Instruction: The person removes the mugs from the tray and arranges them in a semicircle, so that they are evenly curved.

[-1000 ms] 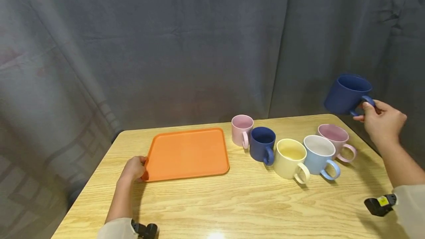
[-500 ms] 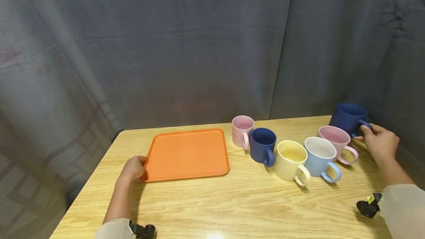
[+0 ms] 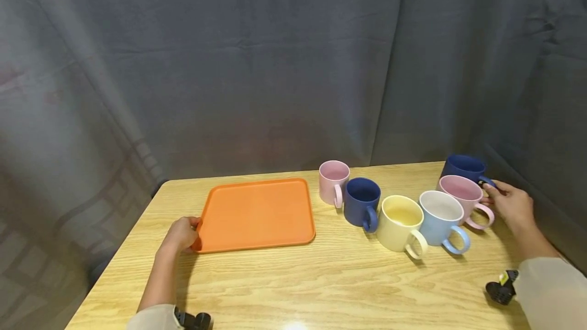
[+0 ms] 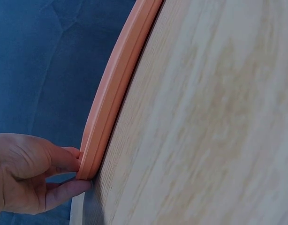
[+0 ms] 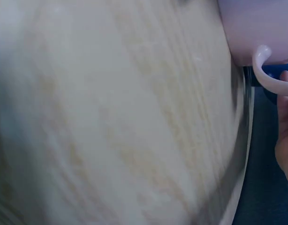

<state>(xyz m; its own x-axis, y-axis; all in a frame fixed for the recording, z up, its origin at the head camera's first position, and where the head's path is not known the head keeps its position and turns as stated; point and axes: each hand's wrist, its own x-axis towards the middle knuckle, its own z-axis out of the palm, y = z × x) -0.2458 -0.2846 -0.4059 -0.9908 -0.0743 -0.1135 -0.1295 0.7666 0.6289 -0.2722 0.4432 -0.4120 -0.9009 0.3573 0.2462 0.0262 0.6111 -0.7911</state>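
My left hand [image 3: 182,233] grips the left edge of an orange tray [image 3: 259,213] lying flat on the table. In the left wrist view, thumb and fingers pinch the tray's rim near a corner. At the table's far right corner my right hand [image 3: 512,208] holds a dark blue mug [image 3: 462,165] by its handle. That mug stands behind a pink mug [image 3: 468,208], which hides its lower part. Whether the two touch, I cannot tell. Only part of the right hand [image 5: 287,136] shows at the edge of the right wrist view, beside the pink mug's handle.
Left of the pink mug stand a light blue mug [image 3: 433,228], a yellow mug [image 3: 393,233], another dark blue mug [image 3: 357,208] and another pink mug [image 3: 329,190], forming a row. A grey curtain [image 3: 275,65] hangs behind the wooden table [image 3: 275,284].
My right hand has lowered the dark blue mug from the air and shifted it left, to behind the pink mug. The left hand and the tray have stayed in place.
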